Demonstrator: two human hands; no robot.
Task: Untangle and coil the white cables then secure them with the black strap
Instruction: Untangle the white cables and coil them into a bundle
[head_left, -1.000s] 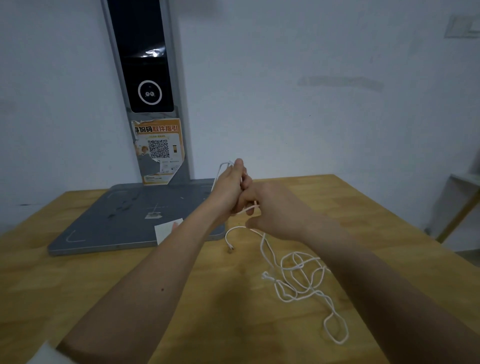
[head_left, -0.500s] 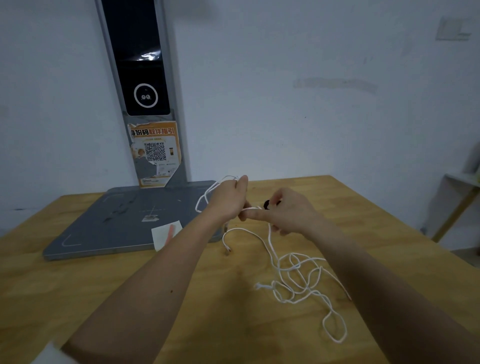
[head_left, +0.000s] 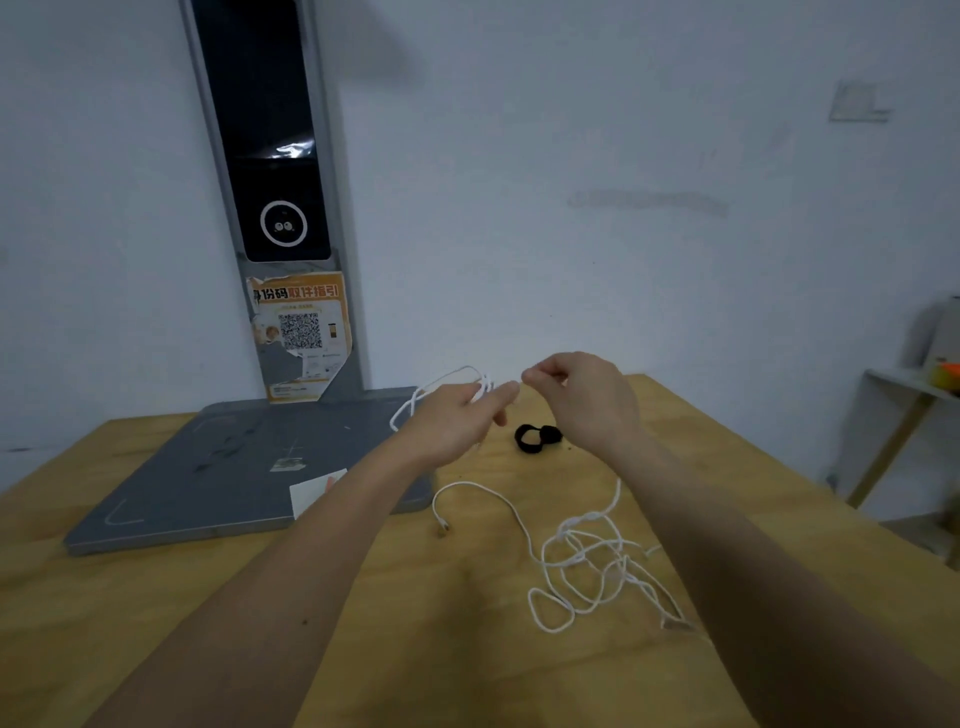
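Observation:
My left hand is raised over the wooden table and holds a few loops of white cable wound around its fingers. My right hand is close beside it, fingers pinched on the cable's strand near the left fingertips. From the hands the cable drops to a loose tangle on the table between my forearms, with a plug end lying free. The black strap lies on the table just beyond and between my hands, untouched.
A grey flat base with a tall black-screened post stands at the back left against the white wall. A white card lies on the base. A shelf stands off the table's right edge.
My hands, pressed together a second ago, have drawn apart. More cable is looped on my left hand, and the black strap has come into sight on the table.

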